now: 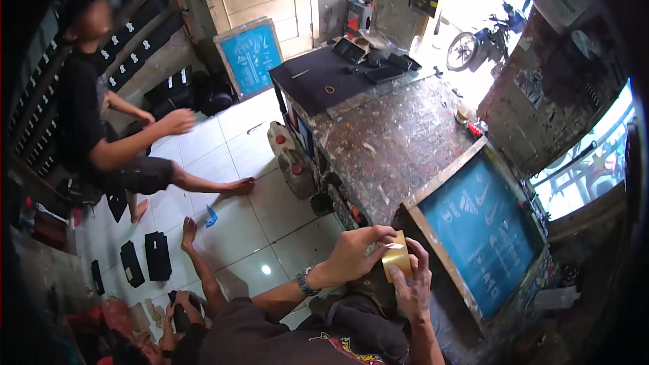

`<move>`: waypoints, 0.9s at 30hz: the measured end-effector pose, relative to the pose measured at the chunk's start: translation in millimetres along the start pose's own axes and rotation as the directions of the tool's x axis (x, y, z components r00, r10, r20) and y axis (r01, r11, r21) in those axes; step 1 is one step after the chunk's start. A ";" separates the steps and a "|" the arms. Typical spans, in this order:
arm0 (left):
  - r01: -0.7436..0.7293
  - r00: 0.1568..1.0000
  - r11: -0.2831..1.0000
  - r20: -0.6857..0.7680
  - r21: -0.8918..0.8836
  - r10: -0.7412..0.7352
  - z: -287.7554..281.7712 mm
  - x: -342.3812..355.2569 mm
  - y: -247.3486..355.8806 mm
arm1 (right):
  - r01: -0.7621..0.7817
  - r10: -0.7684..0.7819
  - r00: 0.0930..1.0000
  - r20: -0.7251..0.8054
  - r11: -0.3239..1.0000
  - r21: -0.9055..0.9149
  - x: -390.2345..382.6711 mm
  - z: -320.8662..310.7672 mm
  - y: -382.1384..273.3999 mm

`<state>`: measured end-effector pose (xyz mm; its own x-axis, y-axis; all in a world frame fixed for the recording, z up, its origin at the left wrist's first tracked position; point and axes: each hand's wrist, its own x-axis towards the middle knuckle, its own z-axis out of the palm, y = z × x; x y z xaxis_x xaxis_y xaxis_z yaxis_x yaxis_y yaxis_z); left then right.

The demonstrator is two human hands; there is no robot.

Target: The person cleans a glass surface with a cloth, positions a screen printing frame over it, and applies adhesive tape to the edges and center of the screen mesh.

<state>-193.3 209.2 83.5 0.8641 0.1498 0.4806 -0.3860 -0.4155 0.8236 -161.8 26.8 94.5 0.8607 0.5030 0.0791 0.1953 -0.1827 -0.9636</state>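
I am working beside the large paint-stained surface (399, 128). Just left of a framed blue screen (473, 236), my right fingers (422, 260) are gripping the gold piece (396, 268) in front of my body, the thumb pressing on its lower part. My left fingers (373, 232) are bending together at the white slip (394, 246), over the gold piece's upper part; whether they are pinching it, I cannot tell. For doing this well, I am judging that the right grip should be firm but not crushing, while the left fingertips should be working gently along the slip's edge.

Counting from big to small, I am seeing one paint-stained surface, two blue screens, two plastic cans (295, 170) on the floor (263, 216), three folded black pieces (157, 255) in a row, one gold piece, one watch (307, 282) on my left wrist and one white slip.
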 end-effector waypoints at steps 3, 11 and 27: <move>-0.050 0.999 0.999 0.003 -0.013 0.050 -11.8 14.6 -16.5 | -0.056 0.056 0.998 0.019 0.998 -0.012 21.0 2.1 -25.9; 0.192 0.970 0.805 -0.016 -0.561 -0.242 -70.1 57.6 -13.9 | -0.433 0.409 0.862 0.300 0.901 0.013 -19.4 -88.8 -71.0; -0.443 0.896 0.387 -0.406 -0.809 0.179 -97.8 70.8 53.7 | 0.208 -0.510 0.858 -0.061 0.454 -0.866 -160.7 -154.9 -110.7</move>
<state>-184.5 285.2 191.2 0.5743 0.4236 0.7005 -0.7936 0.4981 0.3493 -249.0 -164.7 228.0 0.6676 0.4730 0.5749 0.6751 -0.7102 -0.1996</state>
